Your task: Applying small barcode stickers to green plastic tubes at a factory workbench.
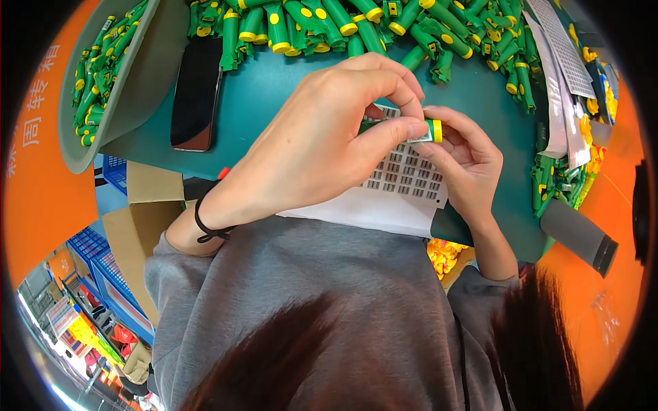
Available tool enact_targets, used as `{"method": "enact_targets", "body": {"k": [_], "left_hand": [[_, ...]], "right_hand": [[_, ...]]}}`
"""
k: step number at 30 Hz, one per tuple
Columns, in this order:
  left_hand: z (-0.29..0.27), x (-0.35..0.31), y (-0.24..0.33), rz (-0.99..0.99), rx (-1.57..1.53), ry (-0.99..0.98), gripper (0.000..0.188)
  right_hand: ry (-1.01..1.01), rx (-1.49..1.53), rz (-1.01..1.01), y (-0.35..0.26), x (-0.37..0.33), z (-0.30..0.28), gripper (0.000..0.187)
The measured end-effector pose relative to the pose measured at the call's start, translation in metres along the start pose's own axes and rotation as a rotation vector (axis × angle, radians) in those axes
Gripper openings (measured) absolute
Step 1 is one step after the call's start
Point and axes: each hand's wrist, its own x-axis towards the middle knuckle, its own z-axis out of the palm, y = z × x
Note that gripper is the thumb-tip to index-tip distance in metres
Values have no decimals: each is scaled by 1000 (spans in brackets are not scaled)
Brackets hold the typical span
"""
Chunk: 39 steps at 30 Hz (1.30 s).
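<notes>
Between my two hands is a small green plastic tube with a yellow end cap [437,131]. My left hand [336,123] reaches across from the left, its thumb and fingers closed on the tube's body and hiding most of it. The yellow end is pinched by the thumb and fingers of my right hand [468,154]. A small white label shows on the tube beside my left thumb. Below both hands lies a white sheet of barcode stickers [404,175], partly covered by my left hand.
Many green tubes with yellow caps [281,31] are heaped along the table's far side. More fill a grey-green tub [147,75] at the left. A black phone [195,92] lies beside it. Other sticker sheets [565,51] and a grey cylinder [576,233] are at the right.
</notes>
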Motion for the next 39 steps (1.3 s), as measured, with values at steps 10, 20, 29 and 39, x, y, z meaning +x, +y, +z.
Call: {"method": "enact_targets", "body": {"k": [10,20,29,39], "left_hand": [[-2,5,4,-2,89,-85,6],[-1,4,0,22,155,-90,7],[1,3,-3,-34,125,-68,10],[12,1,-1,-203,-178,54,15]], "right_hand": [[-24,-48,6,-2,0,-2,44],[-23,-64,13,-5,-1,0,43],[-25,-76,36,-3,-1,-1,43],[27,17,97,-5,-2,-1,39]]}}
